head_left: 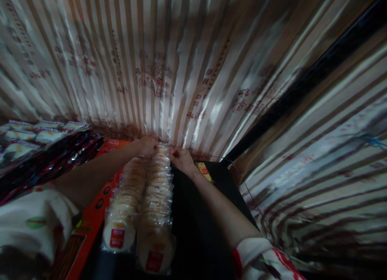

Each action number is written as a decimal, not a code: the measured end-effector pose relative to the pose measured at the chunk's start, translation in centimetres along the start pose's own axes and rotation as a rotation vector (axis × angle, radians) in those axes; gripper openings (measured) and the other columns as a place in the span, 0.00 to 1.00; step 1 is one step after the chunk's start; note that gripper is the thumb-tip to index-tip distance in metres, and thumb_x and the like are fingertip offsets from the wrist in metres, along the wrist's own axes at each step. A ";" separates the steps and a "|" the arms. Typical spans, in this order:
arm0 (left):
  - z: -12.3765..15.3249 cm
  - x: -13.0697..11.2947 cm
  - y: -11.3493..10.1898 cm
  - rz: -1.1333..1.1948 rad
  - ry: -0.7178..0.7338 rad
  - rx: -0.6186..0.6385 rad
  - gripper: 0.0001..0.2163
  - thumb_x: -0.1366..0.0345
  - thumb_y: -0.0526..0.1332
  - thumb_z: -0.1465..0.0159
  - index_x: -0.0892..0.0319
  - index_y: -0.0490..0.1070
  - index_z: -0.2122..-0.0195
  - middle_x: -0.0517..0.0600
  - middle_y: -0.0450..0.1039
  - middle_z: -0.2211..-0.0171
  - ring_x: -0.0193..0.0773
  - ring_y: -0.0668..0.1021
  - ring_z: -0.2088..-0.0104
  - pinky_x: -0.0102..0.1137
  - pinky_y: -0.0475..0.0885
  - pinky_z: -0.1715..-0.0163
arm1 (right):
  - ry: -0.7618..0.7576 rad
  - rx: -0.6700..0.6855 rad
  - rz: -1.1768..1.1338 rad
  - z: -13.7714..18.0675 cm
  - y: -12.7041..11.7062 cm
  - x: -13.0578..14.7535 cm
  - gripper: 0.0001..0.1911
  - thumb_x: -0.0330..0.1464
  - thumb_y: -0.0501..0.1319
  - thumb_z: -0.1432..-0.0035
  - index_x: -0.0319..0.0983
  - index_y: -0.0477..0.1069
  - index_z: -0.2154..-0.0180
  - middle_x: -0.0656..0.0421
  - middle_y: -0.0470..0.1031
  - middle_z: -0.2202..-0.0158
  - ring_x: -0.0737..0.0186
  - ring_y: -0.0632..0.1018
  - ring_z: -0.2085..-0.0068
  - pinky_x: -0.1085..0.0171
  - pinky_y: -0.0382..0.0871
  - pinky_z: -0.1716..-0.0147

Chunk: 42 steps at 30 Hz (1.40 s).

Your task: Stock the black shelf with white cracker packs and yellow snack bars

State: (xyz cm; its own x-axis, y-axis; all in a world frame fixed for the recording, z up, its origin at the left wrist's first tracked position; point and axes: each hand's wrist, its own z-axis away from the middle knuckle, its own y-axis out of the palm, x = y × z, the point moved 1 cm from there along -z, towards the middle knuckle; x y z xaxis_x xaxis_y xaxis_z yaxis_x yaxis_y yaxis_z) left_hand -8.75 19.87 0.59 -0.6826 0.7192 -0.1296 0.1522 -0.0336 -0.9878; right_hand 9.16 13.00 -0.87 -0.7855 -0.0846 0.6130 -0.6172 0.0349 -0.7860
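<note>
Two long rows of round, pale flat cakes in clear plastic wrappers run away from me, the left row (125, 203) beside the right row (157, 203). Red and yellow labels show on the nearest ones. At the far end of the right row is a wrapped cake (163, 150) with my hands on either side. My left hand (148, 145) reaches over the left row, its fingers closed at the wrapper's left edge. On the other side, my right hand (183, 159) pinches near the right edge. Dim light and blur hide the exact finger contact.
The rows lie on a black surface (196, 215). An orange-red printed box (90, 215) and shiny packets (48, 130) are at left. A small yellow packet (204, 171) lies beyond my right forearm. Striped plastic sheeting (169, 70) and a dark slanted pole (302, 98) close off the back.
</note>
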 end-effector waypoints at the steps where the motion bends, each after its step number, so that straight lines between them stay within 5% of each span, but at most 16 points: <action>1: 0.0 0.0 0.0 -0.007 -0.002 0.003 0.07 0.68 0.58 0.47 0.59 0.76 0.75 0.50 0.75 0.70 0.39 0.72 0.58 0.32 0.60 0.48 | -0.001 0.017 -0.029 -0.1 0.2 -0.2 0.09 0.37 0.61 0.45 0.39 0.72 0.65 0.61 0.76 0.71 0.67 0.75 0.70 0.69 0.67 0.68; 10: 0.3 -0.2 0.0 0.010 0.022 -0.006 0.07 0.70 0.57 0.47 0.61 0.76 0.76 0.52 0.76 0.72 0.40 0.74 0.60 0.35 0.61 0.48 | -0.008 0.107 -0.022 -0.3 0.8 0.2 0.05 0.33 0.62 0.47 0.40 0.76 0.68 0.60 0.78 0.68 0.65 0.77 0.66 0.68 0.68 0.64; 16: 0.8 0.2 -0.2 0.060 -0.016 -0.067 0.09 0.64 0.59 0.44 0.63 0.76 0.67 0.53 0.77 0.66 0.39 0.74 0.58 0.33 0.63 0.49 | 0.024 0.015 0.106 0.0 0.7 0.8 0.07 0.35 0.60 0.44 0.42 0.75 0.65 0.60 0.78 0.66 0.64 0.77 0.64 0.68 0.67 0.63; 24: 0.9 -0.3 -0.2 0.045 0.064 -0.043 0.03 0.68 0.62 0.48 0.61 0.75 0.74 0.50 0.76 0.70 0.38 0.75 0.61 0.37 0.60 0.46 | 0.053 -0.093 0.100 0.4 0.8 1.3 0.06 0.35 0.59 0.43 0.41 0.73 0.65 0.60 0.76 0.68 0.64 0.75 0.66 0.68 0.66 0.66; 30: 0.6 -0.3 0.4 0.022 0.029 -0.060 0.04 0.71 0.60 0.49 0.61 0.74 0.76 0.49 0.76 0.73 0.38 0.75 0.62 0.34 0.63 0.49 | -0.062 -0.217 0.109 1.7 -0.5 1.5 0.05 0.34 0.60 0.45 0.41 0.72 0.66 0.59 0.74 0.66 0.65 0.73 0.64 0.68 0.65 0.63; 36: 0.9 -0.6 0.3 0.011 0.018 -0.083 0.04 0.72 0.60 0.49 0.61 0.75 0.76 0.49 0.76 0.73 0.37 0.75 0.63 0.34 0.62 0.48 | -0.043 0.076 0.037 2.0 -0.6 0.8 0.05 0.36 0.63 0.47 0.43 0.75 0.68 0.63 0.77 0.70 0.66 0.75 0.67 0.69 0.65 0.66; 42: 1.1 -0.9 0.1 0.006 -0.007 -0.095 0.04 0.72 0.60 0.49 0.62 0.75 0.75 0.51 0.76 0.72 0.38 0.75 0.63 0.34 0.65 0.50 | -0.004 0.131 0.078 1.8 -0.3 1.2 0.05 0.34 0.66 0.51 0.41 0.75 0.70 0.62 0.76 0.71 0.66 0.75 0.68 0.69 0.65 0.68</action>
State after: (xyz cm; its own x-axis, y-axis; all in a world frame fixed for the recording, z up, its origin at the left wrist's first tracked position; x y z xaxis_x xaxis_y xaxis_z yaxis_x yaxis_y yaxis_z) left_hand -8.91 18.43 0.47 -0.6863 0.7145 -0.1362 0.2231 0.0286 -0.9744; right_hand 8.52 11.06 -0.04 -0.8305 -0.0905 0.5496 -0.5430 -0.0887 -0.8350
